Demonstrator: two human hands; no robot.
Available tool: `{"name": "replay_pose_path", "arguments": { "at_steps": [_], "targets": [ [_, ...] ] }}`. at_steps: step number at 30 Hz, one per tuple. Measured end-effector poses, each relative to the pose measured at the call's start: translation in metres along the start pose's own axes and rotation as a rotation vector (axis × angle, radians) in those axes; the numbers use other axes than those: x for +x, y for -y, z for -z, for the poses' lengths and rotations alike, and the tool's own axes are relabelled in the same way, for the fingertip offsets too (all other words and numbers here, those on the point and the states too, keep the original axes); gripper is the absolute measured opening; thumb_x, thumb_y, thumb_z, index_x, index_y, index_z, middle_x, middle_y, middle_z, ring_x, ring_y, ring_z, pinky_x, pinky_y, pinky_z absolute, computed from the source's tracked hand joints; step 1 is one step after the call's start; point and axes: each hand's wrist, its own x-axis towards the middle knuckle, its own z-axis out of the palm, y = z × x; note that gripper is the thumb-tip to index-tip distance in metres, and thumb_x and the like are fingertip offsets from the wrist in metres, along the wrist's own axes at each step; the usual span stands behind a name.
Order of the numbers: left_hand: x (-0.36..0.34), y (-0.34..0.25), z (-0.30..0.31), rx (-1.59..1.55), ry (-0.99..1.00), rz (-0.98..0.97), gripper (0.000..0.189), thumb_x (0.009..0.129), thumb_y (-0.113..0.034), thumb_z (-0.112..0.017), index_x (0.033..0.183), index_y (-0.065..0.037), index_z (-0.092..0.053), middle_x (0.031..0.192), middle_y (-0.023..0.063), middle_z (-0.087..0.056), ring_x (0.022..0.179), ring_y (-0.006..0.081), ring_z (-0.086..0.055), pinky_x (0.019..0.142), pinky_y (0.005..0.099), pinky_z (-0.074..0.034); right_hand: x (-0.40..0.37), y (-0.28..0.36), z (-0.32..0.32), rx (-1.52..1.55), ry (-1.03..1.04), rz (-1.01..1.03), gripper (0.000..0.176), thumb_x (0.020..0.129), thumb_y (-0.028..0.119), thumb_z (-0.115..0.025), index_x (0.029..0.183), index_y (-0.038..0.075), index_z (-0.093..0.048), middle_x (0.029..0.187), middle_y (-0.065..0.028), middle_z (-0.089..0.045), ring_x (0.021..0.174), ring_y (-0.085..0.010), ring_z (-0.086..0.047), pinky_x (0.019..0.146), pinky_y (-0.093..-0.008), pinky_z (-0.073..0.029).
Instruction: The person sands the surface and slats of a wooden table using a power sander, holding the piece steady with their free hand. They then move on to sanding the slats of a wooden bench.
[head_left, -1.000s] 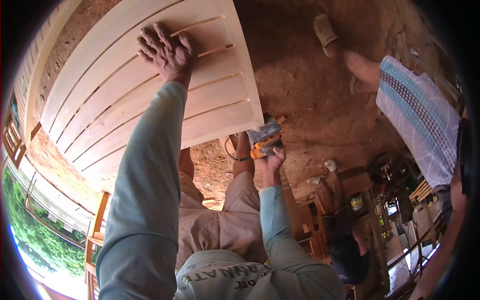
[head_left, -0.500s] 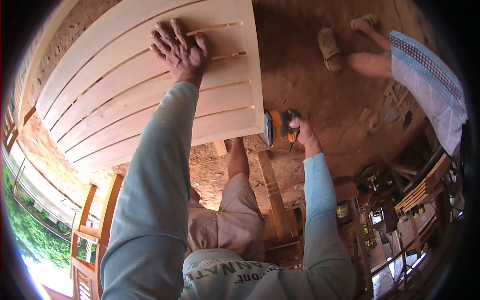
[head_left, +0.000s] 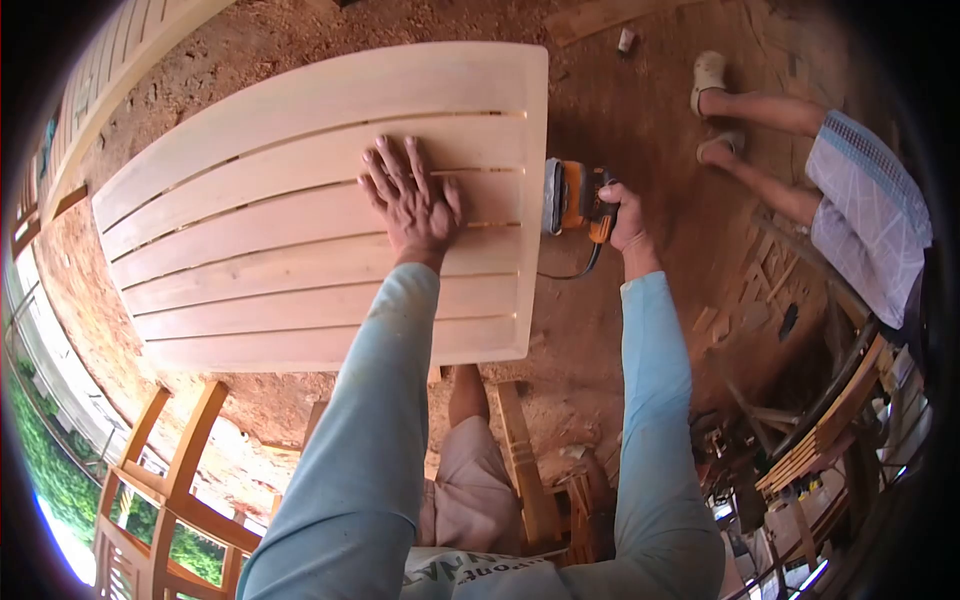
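A pale slatted wooden tabletop (head_left: 330, 225) spreads out below me, with narrow gaps between its boards. My left hand (head_left: 412, 203) lies flat on the slats near the right end, fingers spread. In my right hand (head_left: 630, 215) is an orange and black power sander (head_left: 577, 197), gripped by its handle. The sander is turned on its side, its grey pad against the tabletop's right edge. A dark cord (head_left: 582, 273) hangs from it and curves to the left.
Another person's legs (head_left: 780, 115) in light clogs stand at the right. Wooden chair frames (head_left: 180, 480) are at lower left, a second slatted piece (head_left: 120, 70) at upper left. A wooden beam (head_left: 525, 465) lies near my legs. Wood scraps (head_left: 755, 290) lie on the dirt floor (head_left: 630, 110).
The view has shifted, so more of the tabletop shows. My right hand has moved the sander along the right edge, away from the near corner. My left hand stays flat on the slats.
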Motion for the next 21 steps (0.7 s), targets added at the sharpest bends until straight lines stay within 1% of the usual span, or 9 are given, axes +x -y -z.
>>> {"name": "replay_pose_path", "arguments": {
  "at_steps": [2,5,6,8,10,13,16,21],
  "targets": [
    [0.000,-0.001,0.001,0.002,0.019,0.014,0.085,0.097,-0.048,-0.050,0.167,-0.009,-0.022,0.175,0.0253,-0.007,0.160,0.0496,-0.004,0.128,0.0641,-0.001,0.020,0.029,-0.017,-0.019,-0.017,0.051,0.052,0.080,0.030,-0.067,0.124,0.004,-0.062,0.094,-0.0105,-0.071,0.074,-0.0250,-0.070,0.060,-0.0414,-0.059],
    [0.001,-0.002,0.003,-0.015,0.032,0.029,0.086,0.097,-0.047,-0.052,0.167,-0.009,-0.022,0.175,0.0246,-0.007,0.160,0.0491,-0.003,0.128,0.0638,-0.001,0.055,0.063,-0.024,-0.050,0.046,0.095,0.051,0.081,0.031,-0.067,0.123,0.003,-0.063,0.094,-0.0111,-0.071,0.072,-0.0256,-0.070,0.059,-0.0414,-0.059],
    [0.001,-0.003,0.005,-0.028,0.044,0.037,0.087,0.096,-0.047,-0.053,0.168,-0.010,-0.021,0.175,0.0239,-0.005,0.160,0.0484,-0.002,0.128,0.0635,0.000,0.061,0.074,-0.030,-0.053,0.059,0.107,0.047,0.081,0.031,-0.067,0.118,0.002,-0.064,0.092,-0.0117,-0.071,0.070,-0.0262,-0.069,0.059,-0.0417,-0.060],
    [0.002,-0.004,0.007,-0.021,0.074,0.050,0.087,0.096,-0.048,-0.053,0.168,-0.010,-0.020,0.175,0.0237,-0.004,0.161,0.0482,-0.001,0.128,0.0634,0.000,0.073,0.096,-0.042,-0.079,0.072,0.111,0.044,0.082,0.030,-0.066,0.115,0.002,-0.064,0.091,-0.0119,-0.071,0.070,-0.0264,-0.069,0.059,-0.0421,-0.060],
    [0.002,-0.004,0.007,-0.013,0.102,0.060,0.088,0.097,-0.049,-0.054,0.168,-0.011,-0.019,0.175,0.0233,-0.003,0.161,0.0477,0.001,0.128,0.0631,0.000,0.090,0.110,-0.044,-0.082,0.088,0.105,0.038,0.083,0.029,-0.066,0.111,0.003,-0.064,0.092,-0.0121,-0.070,0.070,-0.0267,-0.069,0.059,-0.0425,-0.060],
    [0.002,-0.004,0.009,-0.016,0.118,0.065,0.088,0.097,-0.048,-0.054,0.168,-0.011,-0.019,0.175,0.0236,-0.002,0.161,0.0476,0.001,0.128,0.0630,0.001,0.105,0.127,-0.049,-0.069,0.058,0.110,0.037,0.084,0.029,-0.067,0.111,0.003,-0.064,0.093,-0.0120,-0.070,0.071,-0.0265,-0.069,0.059,-0.0423,-0.060],
    [0.002,-0.004,0.008,-0.054,0.088,0.060,0.089,0.095,-0.046,-0.055,0.168,-0.012,-0.018,0.175,0.0231,-0.004,0.160,0.0486,-0.001,0.128,0.0630,0.000,0.116,0.141,-0.055,-0.083,0.067,0.116,0.037,0.086,0.030,-0.068,0.112,0.003,-0.064,0.093,-0.0116,-0.071,0.072,-0.0261,-0.069,0.059,-0.0416,-0.060],
    [0.003,-0.005,0.009,-0.064,0.104,0.068,0.090,0.095,-0.046,-0.056,0.168,-0.011,-0.018,0.175,0.0235,-0.004,0.160,0.0485,-0.001,0.128,0.0630,0.001,0.131,0.159,-0.057,-0.135,0.104,0.120,0.035,0.088,0.031,-0.071,0.111,0.006,-0.065,0.095,-0.0107,-0.073,0.074,-0.0232,-0.070,0.057,-0.0409,-0.058]
  ]
}}
